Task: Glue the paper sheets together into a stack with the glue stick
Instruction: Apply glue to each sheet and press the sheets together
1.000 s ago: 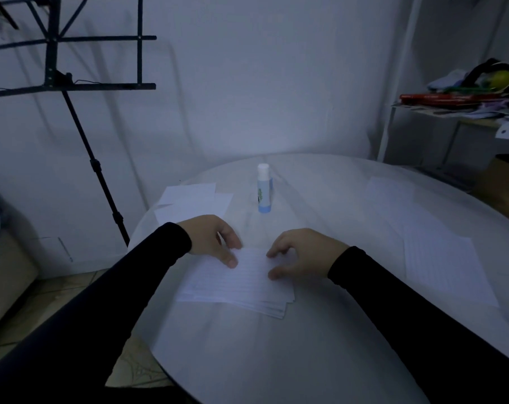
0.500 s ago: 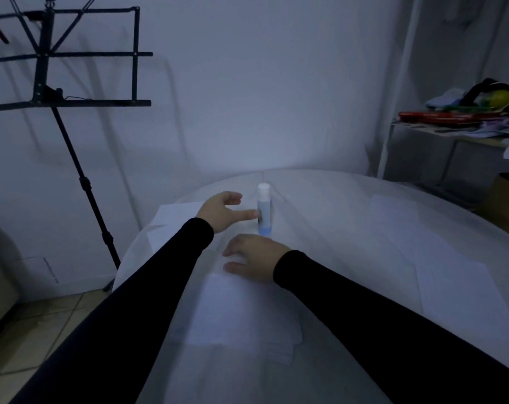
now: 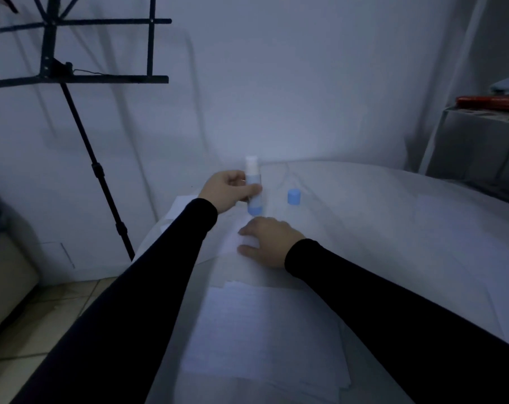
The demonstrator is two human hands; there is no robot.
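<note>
My left hand grips the glue stick, a white and blue tube held upright just above the round white table. A small blue cap stands on the table to the right of the stick. My right hand rests with relaxed fingers on a loose sheet of paper below the stick. Nearer to me lies the stack of lined paper sheets, partly hidden by my sleeves.
More loose sheets lie at the table's far left edge and on its right side. A black music stand rises left of the table. A shelf with clutter stands at the right.
My left hand has reached the glue stick and taken hold of it, lifting it. A blue cap now stands beside it. My right hand has moved from the stack up onto a farther sheet.
</note>
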